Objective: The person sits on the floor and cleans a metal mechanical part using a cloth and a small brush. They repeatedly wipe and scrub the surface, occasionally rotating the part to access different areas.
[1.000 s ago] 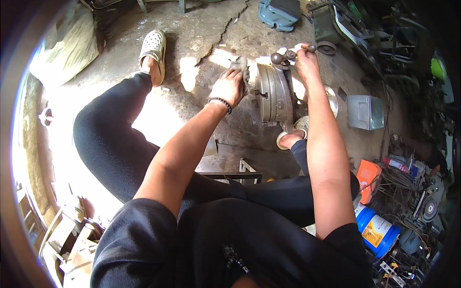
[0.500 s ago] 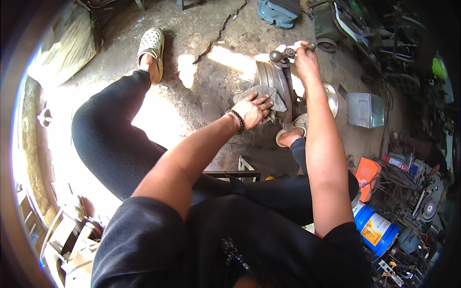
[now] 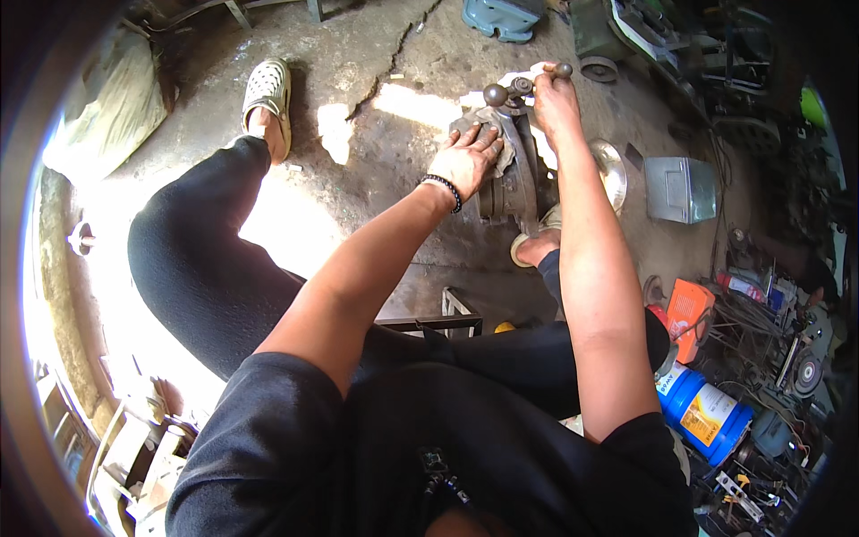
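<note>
The person's left hand (image 3: pixel 467 164) lies palm down on a grey cloth (image 3: pixel 509 154), its grip spread, the fingers slightly parted and extended over the fabric. The cloth rests against the upper part of a round, ribbed metal part (image 3: pixel 497 204), which is ahead of the person, with its lower edge just beside the right shoe (image 3: pixel 520 251) in the view. A dark beaded bracelet (image 3: pixel 445 188) circles the left wrist.

The right hand (image 3: pixel 557 100) is at the top of the metal part, its grip curled around a ball-ended handle (image 3: pixel 521 87) near the farther knob; the larger knob sits on the left, clear of the fingers. How the thumb meets the handle cannot be told.

A shiny round dish (image 3: pixel 610 176) shows to the right of the right forearm, and a grey metal box (image 3: pixel 680 190) stands beyond it on the concrete floor (image 3: pixel 358 54). A blue-grey casing (image 3: pixel 503 18) lies farther ahead. Near the right elbow are an orange case (image 3: pixel 689 313) and a blue bucket (image 3: pixel 716 421).
</note>
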`<state>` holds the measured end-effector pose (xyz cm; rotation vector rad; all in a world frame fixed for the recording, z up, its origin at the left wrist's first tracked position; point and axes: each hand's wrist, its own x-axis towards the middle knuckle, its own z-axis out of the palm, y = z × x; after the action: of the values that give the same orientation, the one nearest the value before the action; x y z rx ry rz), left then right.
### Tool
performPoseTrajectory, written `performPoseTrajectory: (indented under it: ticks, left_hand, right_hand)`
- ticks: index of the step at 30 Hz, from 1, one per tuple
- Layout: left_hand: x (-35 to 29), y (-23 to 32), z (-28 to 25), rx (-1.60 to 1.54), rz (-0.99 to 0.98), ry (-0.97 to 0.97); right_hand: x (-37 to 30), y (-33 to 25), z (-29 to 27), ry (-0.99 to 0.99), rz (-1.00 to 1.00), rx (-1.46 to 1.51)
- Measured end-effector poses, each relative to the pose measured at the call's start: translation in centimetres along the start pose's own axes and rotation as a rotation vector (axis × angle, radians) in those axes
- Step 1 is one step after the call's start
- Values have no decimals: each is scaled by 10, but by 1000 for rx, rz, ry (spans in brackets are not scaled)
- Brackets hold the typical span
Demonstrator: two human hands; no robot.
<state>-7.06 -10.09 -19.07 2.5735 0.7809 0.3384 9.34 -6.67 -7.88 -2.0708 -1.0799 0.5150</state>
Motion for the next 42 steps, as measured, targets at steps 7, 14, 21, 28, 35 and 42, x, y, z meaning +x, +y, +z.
performPoseTrajectory:
  ticks: [7,14,21,28,35,42]
  left_hand:
    - [-45,15,-8,212,314,-194]
    - [-88,-14,-22,115,55,-246]
    - [-39,-8,-30,70,103,4]
    - [-37,8,6,218,316,-95]
    - [-120,-39,41,194,402,-549]
    - [-106,-97,-11,278,-254,-745]
  right_hand:
    - [-5,-3,2,72,-54,60]
    - [3,7,4,80,-43,35]
    - [4,10,4,73,-42,27]
    - [0,11,4,37,-49,65]
    - [-5,-9,-1,21,4,80]
    - [-5,-8,5,93,-51,76]
